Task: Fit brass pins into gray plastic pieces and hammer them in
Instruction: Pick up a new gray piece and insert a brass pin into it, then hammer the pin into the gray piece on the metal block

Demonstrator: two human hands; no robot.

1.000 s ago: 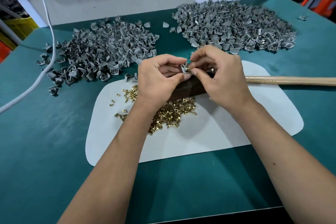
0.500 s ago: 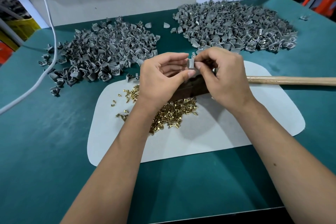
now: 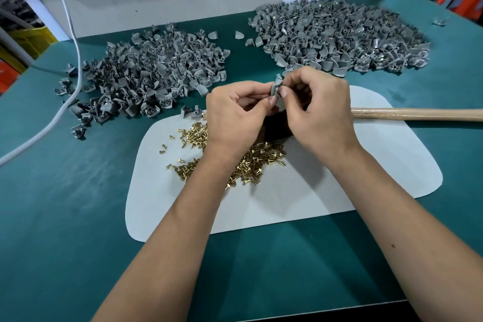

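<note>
Both hands meet above the white mat (image 3: 313,204). My left hand (image 3: 235,115) pinches a small gray plastic piece (image 3: 275,86) between thumb and fingers. My right hand (image 3: 318,110) pinches the same piece from the right with thumb and forefinger; any pin in it is hidden. A heap of loose brass pins (image 3: 251,162) lies on the mat below my left wrist. The hammer's wooden handle (image 3: 418,114) runs off to the right, and its dark head (image 3: 277,125) lies under my hands.
Two large piles of gray plastic pieces sit on the green table: one at the back left (image 3: 154,73), one at the back right (image 3: 339,36). A white cable (image 3: 62,102) curves down the left side. A white panel stands behind.
The gray piece has been turned upright between my fingertips, and both hands have shifted slightly right. The pin that showed at my right fingertips a second ago is out of sight.
</note>
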